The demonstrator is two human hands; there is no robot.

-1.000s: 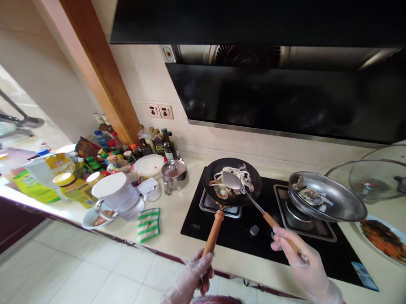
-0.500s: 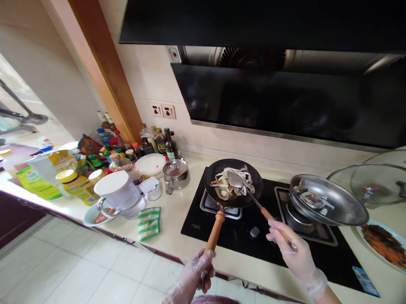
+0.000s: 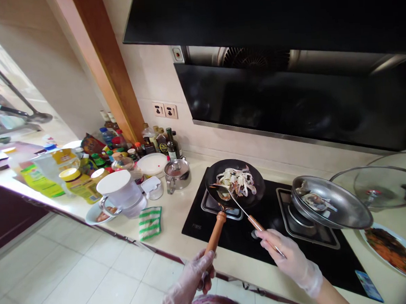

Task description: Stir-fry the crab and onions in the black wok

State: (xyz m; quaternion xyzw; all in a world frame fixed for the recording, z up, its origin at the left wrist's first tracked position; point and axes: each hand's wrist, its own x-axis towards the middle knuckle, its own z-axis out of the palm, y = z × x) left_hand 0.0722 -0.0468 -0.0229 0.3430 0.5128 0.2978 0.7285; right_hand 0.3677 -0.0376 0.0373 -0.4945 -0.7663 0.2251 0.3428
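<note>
Bright whitish light enters from ten o'clock, bleaching the tabletop (image 3: 175, 213) to glare toward nine, while the range hood (image 3: 266, 15) at one o'clock sinks to near-black. The wide lens stretches the edges, leaving the ladle (image 3: 41, 117) between nine and ten soft, and darkness blurs the four o'clock corner.

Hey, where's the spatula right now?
In the head view, the spatula is just right of the middle, in the gloved right hand, its metal end over the food in the black pan.
</note>
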